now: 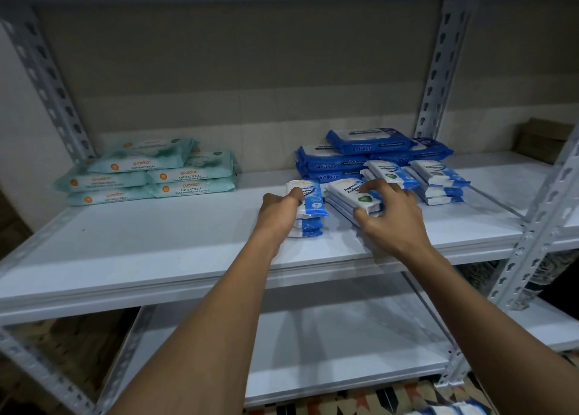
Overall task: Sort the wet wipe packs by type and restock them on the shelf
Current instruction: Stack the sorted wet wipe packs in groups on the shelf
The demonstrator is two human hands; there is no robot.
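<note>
On the white shelf (156, 248) lie three kinds of wipe packs. Teal Guardian packs (147, 176) are piled at the left. Blue Antabax packs (369, 151) are piled at the back right. Small white-and-blue packs stand in front of them in several stacks (438, 179). My left hand (279, 214) grips the left side of one small stack (308, 207). My right hand (391, 217) is closed over a second small stack (347, 198), thumb at its front edge and fingers on top.
Perforated grey metal uprights (438, 70) frame the shelf. A lower white shelf (313, 352) sits below. A cardboard box (545, 139) stands at the far right. More small packs (451, 410) show at the bottom edge above a patterned floor.
</note>
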